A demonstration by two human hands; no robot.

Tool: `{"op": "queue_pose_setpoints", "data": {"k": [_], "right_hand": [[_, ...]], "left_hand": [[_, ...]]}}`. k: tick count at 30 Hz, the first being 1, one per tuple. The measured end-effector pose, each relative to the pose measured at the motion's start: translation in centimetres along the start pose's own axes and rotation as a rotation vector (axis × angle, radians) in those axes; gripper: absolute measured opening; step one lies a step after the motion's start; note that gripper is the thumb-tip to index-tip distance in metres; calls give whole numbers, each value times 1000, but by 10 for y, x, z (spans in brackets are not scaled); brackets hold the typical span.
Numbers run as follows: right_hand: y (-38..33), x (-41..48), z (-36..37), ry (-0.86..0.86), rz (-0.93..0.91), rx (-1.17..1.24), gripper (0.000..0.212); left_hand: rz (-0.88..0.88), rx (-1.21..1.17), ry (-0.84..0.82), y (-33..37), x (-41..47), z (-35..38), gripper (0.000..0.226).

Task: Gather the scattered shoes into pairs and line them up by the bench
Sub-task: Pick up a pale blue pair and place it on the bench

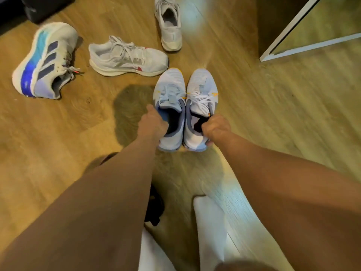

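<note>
Head camera, looking straight down: the wood-plank floor (273, 124) fills the frame. Two bare forearms reach forward over it, the left forearm (97, 202) and the right forearm (283, 182). One white-framed mirror (322, 26) leans in at the upper right corner, and one dark block (45, 6) sits at the upper left edge, too cropped to name. At the bottom edge are two white shapes (211, 231) and one black item (154, 208), all too blurred to identify.

Five shoes are in view. Three are on the floor, well apart from the hands. One striped running shoe (46, 59), white with a blue sole band and three dark stripes, is tipped on its side at the left. One white running shoe with the red mark (127, 57) lies just right of it, also on its side. A second white running shoe (170, 24) stands upright at the top edge with its opening facing up.

The other two shoes form a pair at centre, side by side and touching, toes pointing away. The left hand (153, 124) has its fingers curled over the outer collar of the left pale blue sneaker (170, 90). The right hand (215, 128) is closed in a fist round the collar of the right pale blue sneaker (203, 85). I cannot tell whether their soles touch the floor.
</note>
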State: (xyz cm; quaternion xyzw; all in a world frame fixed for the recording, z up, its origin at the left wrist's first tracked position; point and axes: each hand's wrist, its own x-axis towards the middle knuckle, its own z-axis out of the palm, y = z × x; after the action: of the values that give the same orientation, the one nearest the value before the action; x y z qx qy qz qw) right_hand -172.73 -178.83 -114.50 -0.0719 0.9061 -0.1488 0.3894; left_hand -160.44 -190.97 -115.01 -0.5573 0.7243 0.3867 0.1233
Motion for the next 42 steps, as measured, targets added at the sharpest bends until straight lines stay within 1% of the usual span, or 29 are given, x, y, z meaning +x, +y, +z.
{"op": "queue_pose_setpoints", "data": {"k": [2,3,5,6,8,9,10,11,13,14,16,19,22,24,26,28,29,31,32,34,36,38,42], "right_hand": [[-4,-22,-8,-8,18,-22,7],[-4,-34,-13,-12,21,-34,11],[-8,-65,-31,-14,41,-80,24],[-9,-85,-44,-12,58,-91,25],[-13,-128,-76,-12,68,-95,7],[-15,-150,-93,-12,58,-91,10],[-19,-178,-114,-18,62,-79,9],[-21,-200,-131,-16,53,-57,10],[-32,-257,-178,-17,81,61,29],[-39,-288,-204,-6,88,111,32],[-52,-347,-256,16,95,145,33],[-64,-423,-327,90,74,145,33],[-62,-494,-387,214,72,141,31],[-52,-535,-416,284,106,164,31],[-38,-575,-440,338,149,204,28],[-20,-609,-462,379,215,222,18],[-9,-627,-472,403,258,239,14],[19,-659,-490,454,324,306,19],[35,-674,-496,483,352,337,16],[70,-702,-504,527,417,380,9],[109,-730,-507,558,484,424,13],[153,-761,-507,594,529,458,12],[248,-823,-498,668,622,503,10]], "left_hand": [[18,55,43,1,-22,-7,48],[14,80,64,2,-37,-12,48],[-8,132,67,7,-73,-24,47],[-27,146,44,12,-93,-35,46],[-48,176,-12,28,-132,-64,45],[-35,206,-34,39,-152,-82,45],[-13,242,-47,53,-173,-104,45],[18,283,-54,67,-191,-123,46],[94,367,-84,100,-239,-169,54],[132,391,-100,119,-263,-193,59],[192,370,-108,155,-311,-238,62],[284,287,-87,204,-377,-291,58],[436,315,-32,246,-438,-325,58],[515,301,-31,269,-475,-337,61],[585,292,-40,291,-513,-342,53],[630,302,-62,310,-548,-342,48],[663,301,-90,319,-566,-339,47],[745,311,-145,337,-603,-328,50],[790,340,-152,345,-622,-321,51],[874,396,-148,359,-660,-301,51],[936,430,-189,366,-701,-278,48],[998,463,-242,368,-744,-249,45],[1122,527,-288,358,-831,-183,41]]}}
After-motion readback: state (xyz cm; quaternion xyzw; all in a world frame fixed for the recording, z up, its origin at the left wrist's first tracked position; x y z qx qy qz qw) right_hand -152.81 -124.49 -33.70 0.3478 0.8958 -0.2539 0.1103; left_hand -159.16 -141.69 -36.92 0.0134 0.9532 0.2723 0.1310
